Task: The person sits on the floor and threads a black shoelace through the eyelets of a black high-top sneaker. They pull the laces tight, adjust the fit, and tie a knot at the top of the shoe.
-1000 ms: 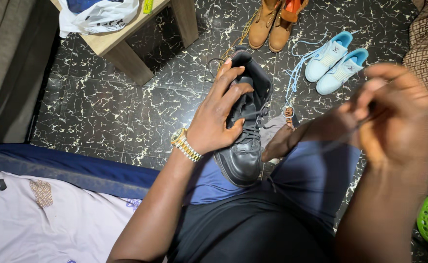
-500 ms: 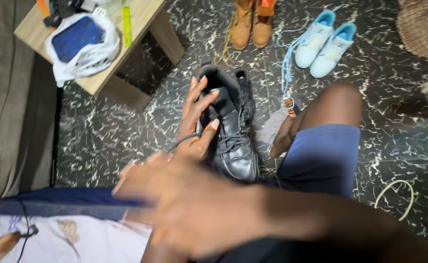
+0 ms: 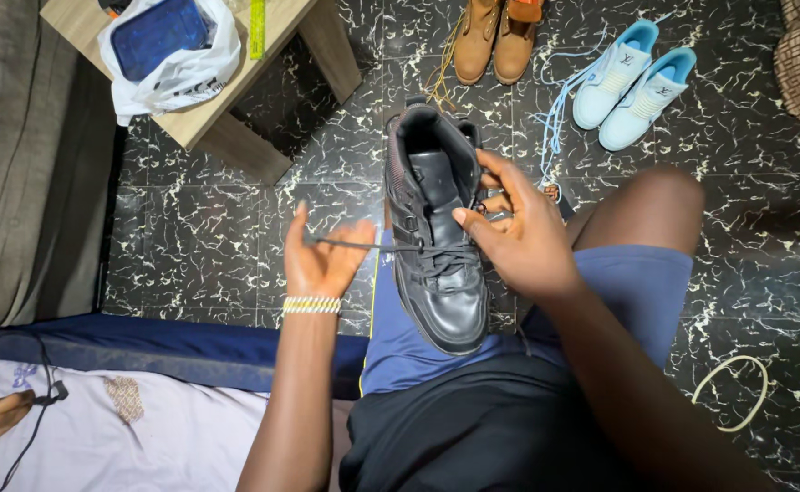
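A black high-top boot (image 3: 436, 232) rests on my lap, its toe pointing toward me and its opening facing away. My left hand (image 3: 325, 260), with a gold bracelet on its wrist, is pinched on a black lace (image 3: 372, 245) drawn taut out to the left of the boot. On the boot's right side my right hand (image 3: 518, 232) grips the upper near the eyelets, thumb against the tongue edge. I am seated in blue shorts (image 3: 636, 292), my right knee raised.
On the black marbled floor beyond the boot stand a pair of tan boots (image 3: 494, 38) and a pair of light blue sneakers (image 3: 632, 77). A wooden table (image 3: 236, 82) at upper left holds a white bag. A rubber ring (image 3: 732, 392) lies at right. Bedding lies lower left.
My right hand has swung from low across the view to the boot's right side. My left hand left the boot's top and pulled the lace out to the left.
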